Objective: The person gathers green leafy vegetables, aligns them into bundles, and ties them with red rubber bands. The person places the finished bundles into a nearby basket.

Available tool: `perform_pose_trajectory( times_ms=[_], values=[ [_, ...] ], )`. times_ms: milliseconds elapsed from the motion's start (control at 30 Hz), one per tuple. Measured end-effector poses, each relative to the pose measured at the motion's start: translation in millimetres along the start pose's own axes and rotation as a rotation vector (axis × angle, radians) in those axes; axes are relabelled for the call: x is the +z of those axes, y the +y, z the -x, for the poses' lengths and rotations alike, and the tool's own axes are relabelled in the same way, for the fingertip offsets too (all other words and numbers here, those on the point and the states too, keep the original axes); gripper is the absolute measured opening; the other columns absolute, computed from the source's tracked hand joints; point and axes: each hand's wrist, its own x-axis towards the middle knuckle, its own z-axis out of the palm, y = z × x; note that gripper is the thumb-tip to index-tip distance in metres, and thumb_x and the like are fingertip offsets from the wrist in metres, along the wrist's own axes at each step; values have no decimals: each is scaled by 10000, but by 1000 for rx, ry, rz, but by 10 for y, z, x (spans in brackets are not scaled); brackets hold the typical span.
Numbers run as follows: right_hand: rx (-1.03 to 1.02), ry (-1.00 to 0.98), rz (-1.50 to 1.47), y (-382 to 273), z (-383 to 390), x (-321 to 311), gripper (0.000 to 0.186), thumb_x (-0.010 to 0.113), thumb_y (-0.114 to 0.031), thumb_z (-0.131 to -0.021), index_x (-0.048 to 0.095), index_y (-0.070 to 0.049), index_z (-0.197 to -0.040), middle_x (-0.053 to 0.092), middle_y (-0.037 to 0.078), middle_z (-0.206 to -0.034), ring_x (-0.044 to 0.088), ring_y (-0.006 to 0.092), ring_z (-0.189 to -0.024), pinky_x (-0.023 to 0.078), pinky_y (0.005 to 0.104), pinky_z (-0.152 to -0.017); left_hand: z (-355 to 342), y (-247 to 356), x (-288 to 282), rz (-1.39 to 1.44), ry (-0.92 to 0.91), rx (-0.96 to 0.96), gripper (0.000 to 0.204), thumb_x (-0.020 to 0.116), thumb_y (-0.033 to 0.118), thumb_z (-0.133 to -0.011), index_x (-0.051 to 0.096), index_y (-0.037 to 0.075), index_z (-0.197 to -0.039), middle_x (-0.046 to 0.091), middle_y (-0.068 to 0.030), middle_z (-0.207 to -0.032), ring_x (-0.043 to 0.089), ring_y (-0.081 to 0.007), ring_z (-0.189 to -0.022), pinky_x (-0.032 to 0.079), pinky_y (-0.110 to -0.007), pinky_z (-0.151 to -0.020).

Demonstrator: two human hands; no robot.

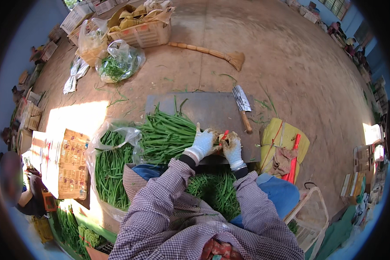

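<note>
A bunch of long green vegetable stalks point(167, 134) lies across a dark board point(203, 106), its loose ends fanned to the left. My left hand point(203, 142), in a white glove with soiled fingers, is closed around its right end. Close beside it, my gloved right hand point(232, 149) has its fingers bent and pinched at a red tie strip point(223, 136) by the stalk ends. The gloves hide part of the strip and the ends. A cleaver point(242, 102) with a wooden handle lies at the board's right side.
An open plastic bag of greens point(112, 169) stands left, and more greens point(216, 190) lie between my knees. A yellow bundle point(268, 145) with red strips point(294, 160) lies right. Beyond are a broom point(212, 53), a bagged bunch point(119, 63) and a crate point(145, 35). A person point(24, 190) is far left.
</note>
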Motion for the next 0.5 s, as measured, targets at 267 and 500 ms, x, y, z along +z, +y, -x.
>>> perform_pose_trajectory(
  times_ms=[267,500],
  values=[
    [-151,-284,383,-252,-461,-299,356,646,-258,-794,548,-36,-1054,607,116,-846,577,306,-859,380,453,-921,26,-181,418,121,237,46,457,638,442,-806,616,174,-1176,630,-49,-1147,528,-245,-1153,128,-582,-1105],
    [328,-837,-283,223,-808,-269,271,687,-244,-810,609,7,-877,616,127,-761,564,222,-674,454,319,-698,-4,-190,518,130,264,77,502,647,495,-780,639,139,-1133,634,-28,-1140,528,-234,-1158,110,-555,-1115]
  ],
)
